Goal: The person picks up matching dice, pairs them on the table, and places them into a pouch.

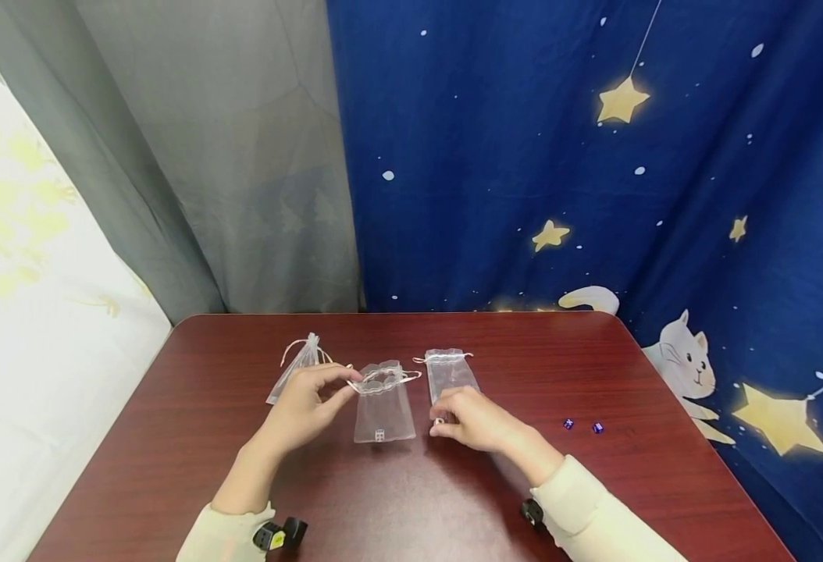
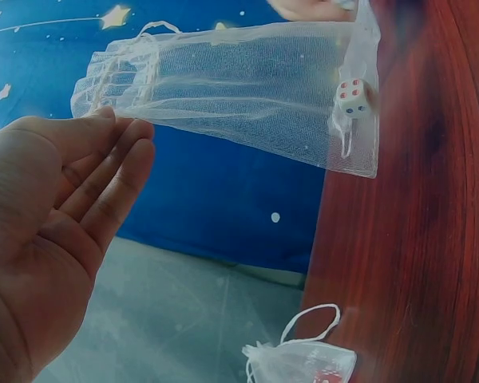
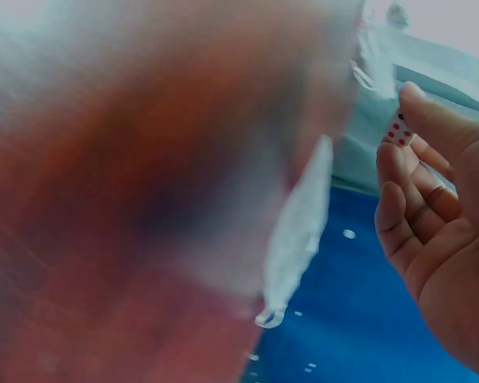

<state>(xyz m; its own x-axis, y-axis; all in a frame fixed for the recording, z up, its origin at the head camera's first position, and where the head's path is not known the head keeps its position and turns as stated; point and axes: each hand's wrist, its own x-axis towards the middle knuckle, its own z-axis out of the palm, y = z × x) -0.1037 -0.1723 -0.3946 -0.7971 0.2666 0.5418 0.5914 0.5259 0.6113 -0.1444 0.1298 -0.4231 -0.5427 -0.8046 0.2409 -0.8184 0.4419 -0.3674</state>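
Observation:
My left hand (image 1: 302, 410) pinches the mouth of a sheer white drawstring pouch (image 1: 389, 410) between thumb and fingers. A white die (image 2: 352, 96) with red and blue pips sits at the pouch's bottom end. Between thumb and forefinger, my right hand (image 1: 478, 421) holds another white die (image 3: 399, 131), just right of that pouch. Behind the right hand lies a second sheer pouch (image 1: 447, 373), its lower part hidden by the fingers. To the left stands a third pouch (image 1: 304, 365), gathered at the top and partly covered by my left hand; something red (image 2: 329, 377) shows inside it.
Two blue dice (image 1: 569, 424) lie on the right side of the dark red table (image 1: 355, 515). Grey and blue curtains (image 1: 454, 195) hang behind the table's far edge. A small black device (image 1: 271, 536) is strapped at the left wrist.

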